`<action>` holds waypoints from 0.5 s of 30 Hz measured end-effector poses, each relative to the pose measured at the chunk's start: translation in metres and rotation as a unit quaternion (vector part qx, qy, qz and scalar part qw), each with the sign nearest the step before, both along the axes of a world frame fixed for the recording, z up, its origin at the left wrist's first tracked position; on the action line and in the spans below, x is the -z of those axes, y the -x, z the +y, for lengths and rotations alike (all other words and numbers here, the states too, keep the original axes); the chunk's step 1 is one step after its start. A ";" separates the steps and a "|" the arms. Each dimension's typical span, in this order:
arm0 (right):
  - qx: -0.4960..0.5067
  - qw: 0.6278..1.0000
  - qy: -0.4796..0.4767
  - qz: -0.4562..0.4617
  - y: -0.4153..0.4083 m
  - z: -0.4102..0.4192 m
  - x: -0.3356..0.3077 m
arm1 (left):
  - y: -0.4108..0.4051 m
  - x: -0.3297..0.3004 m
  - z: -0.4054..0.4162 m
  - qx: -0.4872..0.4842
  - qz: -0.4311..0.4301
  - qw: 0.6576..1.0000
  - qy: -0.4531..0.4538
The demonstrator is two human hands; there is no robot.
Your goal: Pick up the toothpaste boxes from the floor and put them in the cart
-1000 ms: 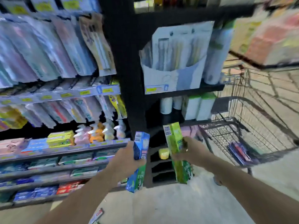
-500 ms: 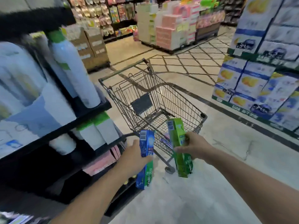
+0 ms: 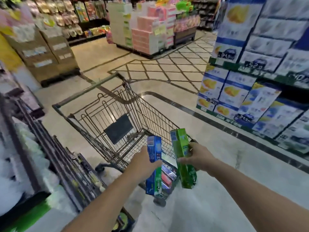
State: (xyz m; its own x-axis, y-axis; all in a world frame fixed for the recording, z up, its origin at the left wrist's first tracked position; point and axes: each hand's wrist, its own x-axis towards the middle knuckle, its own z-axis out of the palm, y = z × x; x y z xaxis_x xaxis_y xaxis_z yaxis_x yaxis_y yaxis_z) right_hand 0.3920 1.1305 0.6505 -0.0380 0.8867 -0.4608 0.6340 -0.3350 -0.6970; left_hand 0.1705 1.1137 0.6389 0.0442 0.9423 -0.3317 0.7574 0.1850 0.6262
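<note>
In a supermarket aisle, my left hand (image 3: 145, 162) grips a blue toothpaste box (image 3: 154, 166) and my right hand (image 3: 195, 156) a green toothpaste box (image 3: 183, 158), both upright above the near end of the wire cart (image 3: 117, 114).

blue-green box (image 3: 154, 166) | green box (image 3: 183, 158) | grey wire cart (image 3: 133, 104)

blue box (image 3: 154, 166) upright, left hand (image 3: 145, 164) | green box (image 3: 183, 158) upright, right hand (image 3: 198, 157) | both over cart (image 3: 93, 118)
</note>
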 end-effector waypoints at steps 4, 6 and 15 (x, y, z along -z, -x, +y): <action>0.006 1.000 0.018 -0.012 -0.013 0.051 0.016 | -0.011 0.011 0.050 -0.007 0.019 1.000 0.024; -0.006 0.999 0.030 -0.025 -0.018 0.080 0.028 | -0.016 0.020 0.071 -0.016 0.018 0.999 0.034; -0.116 0.986 0.075 -0.093 -0.019 0.220 0.112 | -0.043 0.084 0.158 -0.132 -0.006 0.985 0.113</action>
State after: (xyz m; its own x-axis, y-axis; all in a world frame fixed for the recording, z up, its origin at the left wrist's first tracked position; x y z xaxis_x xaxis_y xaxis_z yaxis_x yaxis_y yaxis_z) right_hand 0.4114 1.3510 0.5387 -0.1346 0.7856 -0.6039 0.8178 -0.2560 -0.5154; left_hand 0.2137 1.2718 0.5553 -0.1864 0.8243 -0.5346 0.6572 0.5091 0.5558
